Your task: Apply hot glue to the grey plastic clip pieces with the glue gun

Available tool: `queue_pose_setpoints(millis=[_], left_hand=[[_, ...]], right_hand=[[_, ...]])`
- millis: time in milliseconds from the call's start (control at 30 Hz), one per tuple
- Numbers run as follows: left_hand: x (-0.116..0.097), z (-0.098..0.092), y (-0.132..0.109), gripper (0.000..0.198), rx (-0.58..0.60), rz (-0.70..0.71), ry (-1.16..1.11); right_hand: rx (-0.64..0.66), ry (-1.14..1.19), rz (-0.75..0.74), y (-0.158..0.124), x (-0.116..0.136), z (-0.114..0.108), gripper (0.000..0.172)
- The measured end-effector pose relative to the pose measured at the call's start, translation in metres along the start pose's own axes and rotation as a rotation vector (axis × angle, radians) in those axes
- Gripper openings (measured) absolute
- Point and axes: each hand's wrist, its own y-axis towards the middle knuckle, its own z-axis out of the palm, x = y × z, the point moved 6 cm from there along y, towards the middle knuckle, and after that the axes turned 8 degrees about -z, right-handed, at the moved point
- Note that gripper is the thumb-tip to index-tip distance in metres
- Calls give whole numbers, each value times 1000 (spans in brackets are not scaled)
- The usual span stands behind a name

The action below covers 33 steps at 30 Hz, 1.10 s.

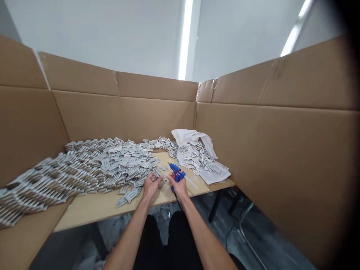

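My left hand (pixel 152 184) is closed in a pinch above the table, beside the heap of flat grey slotted pieces (pixel 126 161). Whatever sits between its fingertips is too small to make out. My right hand (pixel 180 185) is closed around the handle of a blue hot glue gun (pixel 176 170), thumb and forefinger reaching toward the left hand. The gun's nozzle points away and to the left, and a pale glue stick (pixel 192 182) juts from its rear. Part of the handle is hidden by the hand. One loose grey piece (pixel 163 168) lies just beyond my fingertips.
Neatly stacked rows of grey pieces (pixel 53 180) extend along the left side. More pieces (pixel 198 155) lie on white wrapping (pixel 218 176) at the right. Tall cardboard walls (pixel 157 112) surround the wooden table (pixel 92 206). A dark cord hangs below the gun, near my legs.
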Motion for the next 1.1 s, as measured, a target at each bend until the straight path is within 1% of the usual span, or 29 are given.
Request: queue_pose_setpoints(millis=[67,167,233,400,567,733,933,1033,1100], left_hand=[[0,-2,-10,49,11,9,-22],[0,-2,-16,41,-1,67,0],[1,-2,-16,35,0,107,21],[7,3,-12,28,73,143,127],[2,4,-14,23,90,120,114],[2,7,-13,16,109,130,202],[3,7,-12,18,103,209,326],[0,7,-15,21,82,218,372],[-2,8,-17,22,84,217,362]], right_hand=[[30,8,23,-2,2,2,39],[155,-23,16,-2,5,9,33],[210,-61,-5,-1,6,12,29],[166,-116,-31,0,3,10,30],[162,-148,-32,0,3,10,32],[145,-147,-17,1,3,9,35],[146,-173,-43,1,5,8,40],[135,-205,-59,1,7,6,41],[130,-212,-49,1,5,6,39]])
